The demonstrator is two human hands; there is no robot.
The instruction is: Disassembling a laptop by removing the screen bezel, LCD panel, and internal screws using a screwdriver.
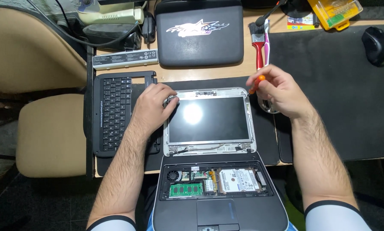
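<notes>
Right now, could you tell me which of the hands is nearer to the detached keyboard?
Left. The left hand rests at the screen's top-left corner, just beside the keyboard; the right hand holds a screwdriver beyond the screen.

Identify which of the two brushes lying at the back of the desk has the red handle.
The wider flat paintbrush with dark bristles has it; the slimmer pink and white toothbrush lies against its right side.

Two bare hands are in view, a left hand (152,102) and a right hand (277,90). One opened small laptop (217,188) lies with one bare screen panel (209,119) and one trackpad (215,211). Inside it sit one fan (172,175), one green memory module (186,189) and one hard drive (239,179). One detached keyboard (115,112), one battery pack (125,58), one dark case (199,32), one brush (258,42), one mouse (376,46) and two chairs (33,51) complete the count.
</notes>
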